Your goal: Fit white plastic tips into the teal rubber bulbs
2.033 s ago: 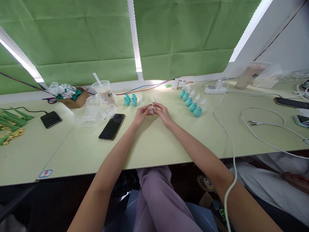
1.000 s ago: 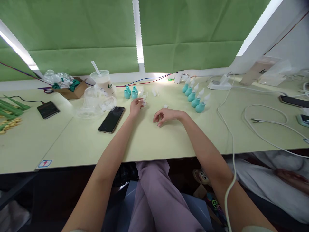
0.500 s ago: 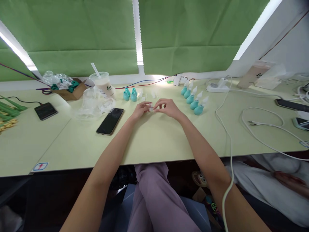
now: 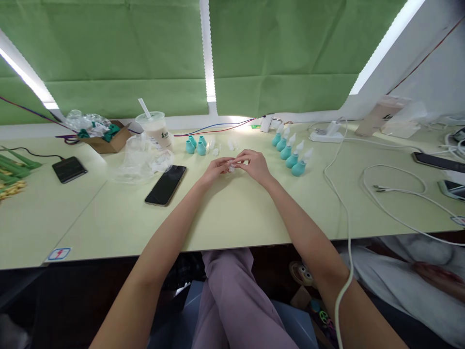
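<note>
Between my two hands, above the middle of the table, is a small clear plastic piece [image 4: 231, 167]. My left hand [image 4: 217, 169] is closed on it from the left, and the fingertips of my right hand [image 4: 253, 165] pinch it from the right. Its exact shape is partly hidden by my fingers. Just beyond my hands lie more small translucent pieces [image 4: 231, 145]. Several open-necked teal bulbs [image 4: 201, 148] stand to the left of these. To the right, a slanting row of teal bulbs [image 4: 298, 168] carries clear pointed nozzles [image 4: 307, 155].
A black phone [image 4: 165, 185] lies left of my left forearm. Behind it are a crumpled plastic bag [image 4: 140, 157], a drink cup [image 4: 156, 128] and a cardboard box [image 4: 111, 140]. On the right, a white cable [image 4: 339, 198] runs from a power strip [image 4: 327, 136] over the table edge.
My hands have come closer together around the clear piece, with the left moving slightly right. The right fingertips now meet the left ones at the piece.
</note>
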The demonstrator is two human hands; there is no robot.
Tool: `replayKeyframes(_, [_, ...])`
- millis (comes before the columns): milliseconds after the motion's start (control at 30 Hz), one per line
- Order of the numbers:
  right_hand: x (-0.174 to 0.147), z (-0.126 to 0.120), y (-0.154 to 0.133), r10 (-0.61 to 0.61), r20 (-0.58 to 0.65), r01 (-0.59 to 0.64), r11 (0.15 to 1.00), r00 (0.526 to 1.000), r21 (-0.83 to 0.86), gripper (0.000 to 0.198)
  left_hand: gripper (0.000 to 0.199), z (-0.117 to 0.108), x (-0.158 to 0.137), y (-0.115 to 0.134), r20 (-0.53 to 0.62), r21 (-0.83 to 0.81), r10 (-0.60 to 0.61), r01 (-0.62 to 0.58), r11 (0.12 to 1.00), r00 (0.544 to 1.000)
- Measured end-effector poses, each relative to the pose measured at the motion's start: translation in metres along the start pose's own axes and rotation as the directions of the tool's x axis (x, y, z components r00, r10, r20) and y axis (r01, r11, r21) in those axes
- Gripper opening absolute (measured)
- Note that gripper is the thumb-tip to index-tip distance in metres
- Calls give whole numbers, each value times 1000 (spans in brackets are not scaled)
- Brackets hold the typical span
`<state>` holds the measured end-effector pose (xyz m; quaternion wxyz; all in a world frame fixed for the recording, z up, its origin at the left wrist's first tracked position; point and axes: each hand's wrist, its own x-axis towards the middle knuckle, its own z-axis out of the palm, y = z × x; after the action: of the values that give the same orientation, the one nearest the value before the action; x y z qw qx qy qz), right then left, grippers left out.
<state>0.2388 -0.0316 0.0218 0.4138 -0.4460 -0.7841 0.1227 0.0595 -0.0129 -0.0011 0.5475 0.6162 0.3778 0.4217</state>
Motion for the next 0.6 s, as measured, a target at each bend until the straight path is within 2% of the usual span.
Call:
replayKeyframes(200, [-1,3,1,7,-24,-8,998,1000,-55,15,47,3,-5,5,61,-75,-11,15,997,998])
replayKeyframes(333, [0,6,0,19,-23,-20,997,1000,-69,16,53,6,-7,8,24,-63,14,-13,998,1000])
replayKeyframes(500, [1,7,0,9,-34,-9,1000,999,15,16,51,4,-6,8,-20,-58,-2,1,998,1000])
replayKeyframes(600, [2,4,1,67,5,-67,989,998,130,22,47,3,-6,9,-10,-46,-5,4,999,1000])
